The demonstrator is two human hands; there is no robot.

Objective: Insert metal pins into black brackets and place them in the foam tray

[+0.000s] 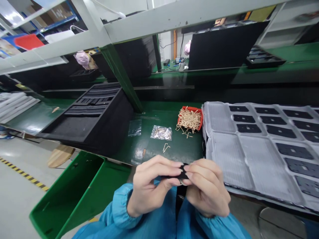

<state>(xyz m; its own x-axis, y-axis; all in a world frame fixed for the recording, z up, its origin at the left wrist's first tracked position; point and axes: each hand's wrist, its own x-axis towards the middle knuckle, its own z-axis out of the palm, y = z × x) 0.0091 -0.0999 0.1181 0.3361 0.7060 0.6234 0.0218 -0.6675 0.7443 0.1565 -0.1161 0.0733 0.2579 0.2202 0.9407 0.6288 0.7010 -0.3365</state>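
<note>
Both hands meet in front of my body, just off the bench's front edge. Between them is a small flat black part [183, 171], mostly covered by my fingers. My left hand [156, 182] pinches its left side with thumb below and fingers on top. On the other side, my right hand [206, 184] is closed on the same part, fingertips pressing near its middle. Beyond the hands lie a couple of thin bent tan strips [165, 148]. A red bin [200, 120] heaped with similar strips stands farther back, beside a clear bag of small shiny pieces [161, 132].
On the right, a translucent compartment tray [229, 159] holds rows of flat black plates [294, 151]. A large black slotted case [117, 122] stands on the left of the green bench [186, 146]. An empty-looking clear bag [135, 128] lies beside it. Below left is a green crate [109, 176].
</note>
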